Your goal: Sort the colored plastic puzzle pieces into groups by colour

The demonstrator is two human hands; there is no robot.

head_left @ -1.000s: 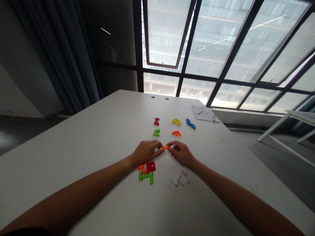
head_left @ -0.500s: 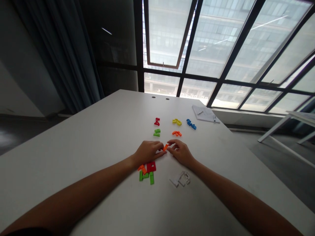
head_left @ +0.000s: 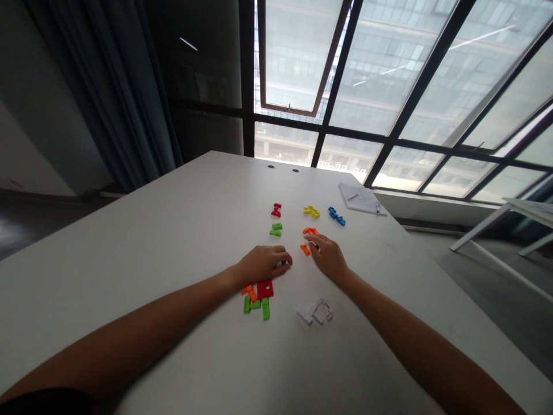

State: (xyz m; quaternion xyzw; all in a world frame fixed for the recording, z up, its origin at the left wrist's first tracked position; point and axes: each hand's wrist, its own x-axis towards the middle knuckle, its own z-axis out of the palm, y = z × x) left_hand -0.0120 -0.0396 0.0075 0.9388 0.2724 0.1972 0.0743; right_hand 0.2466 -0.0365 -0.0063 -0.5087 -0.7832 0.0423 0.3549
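Single-colour clusters [head_left: 311,212] already lie apart; the mixed pile [head_left: 261,291] near the left hand [head_left: 262,263] looks unsorted. One orange piece [head_left: 305,250] lies on the table [head_left: 194,242] beside the right hand [head_left: 330,257], whose grip I cannot tell; the left grip is slightly parted, nothing seen inside

bright windows [head_left: 298,55] backlight dim room; edges stretched.

Dark curtain [head_left: 108,92] beside tall windows [head_left: 371,75].
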